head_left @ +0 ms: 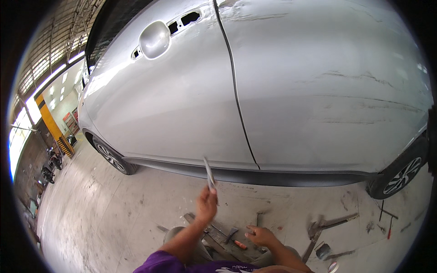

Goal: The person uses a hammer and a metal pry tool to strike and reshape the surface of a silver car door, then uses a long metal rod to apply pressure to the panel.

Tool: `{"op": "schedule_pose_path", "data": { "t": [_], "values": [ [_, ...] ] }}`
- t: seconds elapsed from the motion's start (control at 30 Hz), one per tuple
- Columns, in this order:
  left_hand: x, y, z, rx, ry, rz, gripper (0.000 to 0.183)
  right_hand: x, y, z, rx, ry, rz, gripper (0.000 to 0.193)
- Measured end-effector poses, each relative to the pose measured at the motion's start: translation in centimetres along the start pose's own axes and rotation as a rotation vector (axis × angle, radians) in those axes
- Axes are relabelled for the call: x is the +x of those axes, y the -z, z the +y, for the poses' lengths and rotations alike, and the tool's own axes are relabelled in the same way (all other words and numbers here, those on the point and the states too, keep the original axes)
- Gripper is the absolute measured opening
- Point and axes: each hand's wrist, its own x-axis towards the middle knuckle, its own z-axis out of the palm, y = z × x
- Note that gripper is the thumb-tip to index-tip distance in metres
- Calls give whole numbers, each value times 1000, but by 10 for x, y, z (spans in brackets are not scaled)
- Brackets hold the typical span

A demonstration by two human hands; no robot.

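My left hand (207,205) is closed around a slim, flat metal bar (209,171), blurred by motion, that points up at the lower part of a silver car door (182,104). Whether its tip touches the panel I cannot tell. Lower right, my right hand (263,237) has its fingers curled. A small hammer-shaped tool (259,219) runs up from just above its knuckles; the grip itself is hidden. Between my hands lie a dark-headed tool (231,234) and an orange-handled tool (241,245).
The rear panel (327,91) has dents and dark scratches, and the front door's handle opening (190,18) is bare. A dark side sill (273,177) runs low between the wheels. Bars and metal tools (334,223) lie on the concrete floor at right. A yellow pillar (50,120) stands far left.
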Motion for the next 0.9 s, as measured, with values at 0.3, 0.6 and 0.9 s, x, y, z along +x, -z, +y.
{"op": "schedule_pose_path", "data": {
  "t": [0.3,0.6,0.9],
  "values": [
    [135,-6,200,-39,-784,365,33,-7,4,19,-187,17,-98,57],
    [191,-19,261,281,-1110,761,32,-3,7,27,-194,-28,-126,56],
    [176,-19,283,269,-914,705,34,-3,11,22,-196,-40,-132,55]
  ]
}}
